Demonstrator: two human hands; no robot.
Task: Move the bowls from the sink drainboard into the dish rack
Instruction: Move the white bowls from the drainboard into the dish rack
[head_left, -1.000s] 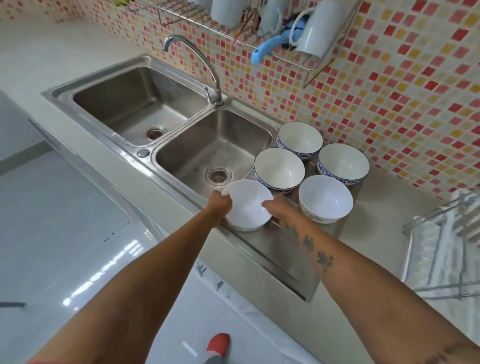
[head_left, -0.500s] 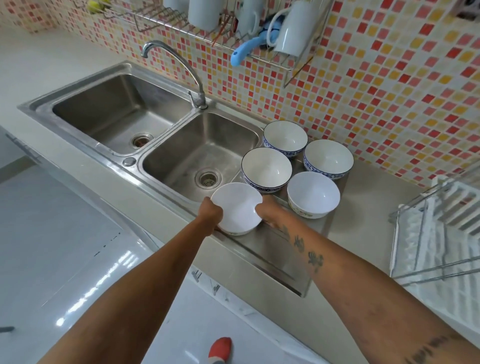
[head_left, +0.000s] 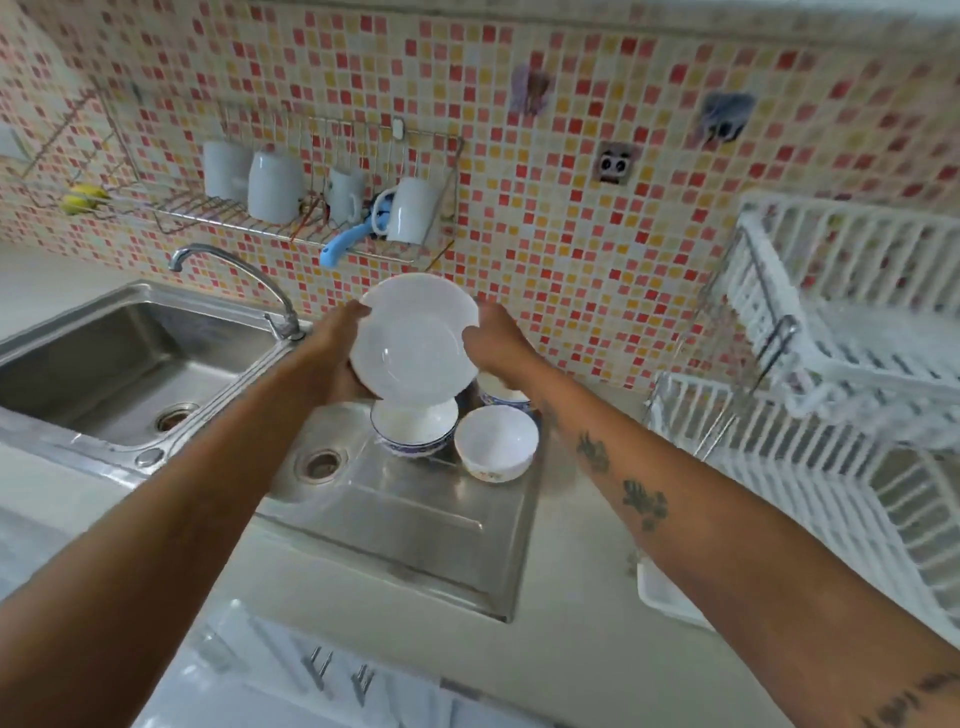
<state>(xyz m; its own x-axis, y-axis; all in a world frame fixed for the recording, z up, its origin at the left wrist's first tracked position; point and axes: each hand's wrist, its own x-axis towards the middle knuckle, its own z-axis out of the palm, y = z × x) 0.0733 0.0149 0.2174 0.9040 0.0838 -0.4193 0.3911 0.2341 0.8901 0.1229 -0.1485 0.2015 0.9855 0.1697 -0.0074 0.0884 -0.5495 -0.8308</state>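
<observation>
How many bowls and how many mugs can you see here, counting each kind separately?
Bowls: 4 in view. One plain white bowl held up by the left hand and right hand, a blue-patterned bowl, a white bowl and a partly hidden bowl on the drainboard.
Mugs on the wall rack: 4.
Total: 8.

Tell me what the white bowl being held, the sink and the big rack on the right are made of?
The white bowl, gripped by the left hand and right hand, looks like glazed ceramic: smooth and glossy, though it could be glass. The sink looks like brushed stainless steel: grey with dull reflections. The dish rack seems to be white plastic slats on thin metal bars.
</observation>
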